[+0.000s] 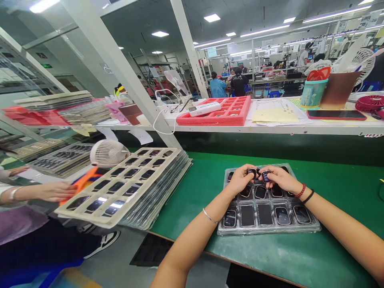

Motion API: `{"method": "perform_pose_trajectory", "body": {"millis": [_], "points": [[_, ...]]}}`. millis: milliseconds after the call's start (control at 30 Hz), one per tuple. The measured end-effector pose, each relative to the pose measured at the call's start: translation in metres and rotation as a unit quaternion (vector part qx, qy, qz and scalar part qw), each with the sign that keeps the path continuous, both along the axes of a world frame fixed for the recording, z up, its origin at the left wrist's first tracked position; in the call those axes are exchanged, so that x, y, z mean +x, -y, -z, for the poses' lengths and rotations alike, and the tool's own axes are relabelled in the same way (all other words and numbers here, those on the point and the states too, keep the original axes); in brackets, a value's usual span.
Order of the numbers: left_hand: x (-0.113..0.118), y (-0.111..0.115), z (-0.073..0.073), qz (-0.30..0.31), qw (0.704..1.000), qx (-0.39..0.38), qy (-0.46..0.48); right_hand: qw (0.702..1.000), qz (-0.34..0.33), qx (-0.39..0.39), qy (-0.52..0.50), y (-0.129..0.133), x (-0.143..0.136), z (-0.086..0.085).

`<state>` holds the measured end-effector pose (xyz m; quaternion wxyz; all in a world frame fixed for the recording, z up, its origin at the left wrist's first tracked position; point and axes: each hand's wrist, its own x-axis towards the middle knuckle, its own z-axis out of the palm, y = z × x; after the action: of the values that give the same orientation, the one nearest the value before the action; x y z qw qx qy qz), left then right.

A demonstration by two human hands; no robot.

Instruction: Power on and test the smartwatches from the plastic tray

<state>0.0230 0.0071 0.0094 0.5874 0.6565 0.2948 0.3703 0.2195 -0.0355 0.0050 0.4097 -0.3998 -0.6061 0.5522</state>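
Note:
My left hand pinches a small square smartwatch body between thumb and fingers. In my right hand is a second smartwatch body, its lit screen facing me. The two watches are held close together above a clear plastic tray on the green bench. Strapless watch bodies, such as one in the front row, sit in most visible compartments. Two front compartments hold no watch, showing a dark bottom. My hands hide part of the tray's back rows.
Left of the tray, a tall stack of trays topped with watches leans across the bench. A co-worker's hand is beside it, near a blurred orange object. A white fan stands behind. The shelf holds a red foam tray and phone.

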Motion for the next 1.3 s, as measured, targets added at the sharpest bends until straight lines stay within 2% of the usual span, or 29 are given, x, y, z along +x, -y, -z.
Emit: {"method": "perform_pose_trajectory", "body": {"millis": [433, 767, 967, 1300], "points": [[0.0003, -0.0002, 0.0002, -0.007, 1.000, 0.002, -0.003, 1.000, 0.004, 0.004, 0.001, 0.0008, -0.0009, -0.0002], [0.0006, -0.0018, 0.0015, -0.019, 1.000, 0.019, 0.004, 0.999, 0.025, 0.026, 0.023, 0.0036, -0.0033, -0.0094], [-0.0014, -0.0023, 0.0014, -0.035, 0.999, 0.019, 0.007, 0.998, 0.000, 0.040, 0.039, 0.0036, -0.0037, -0.0063], [-0.0005, 0.0000, -0.0013, -0.015, 0.999, 0.027, 0.010, 0.999, 0.001, 0.041, 0.031, 0.0039, -0.0024, -0.0068]]}}
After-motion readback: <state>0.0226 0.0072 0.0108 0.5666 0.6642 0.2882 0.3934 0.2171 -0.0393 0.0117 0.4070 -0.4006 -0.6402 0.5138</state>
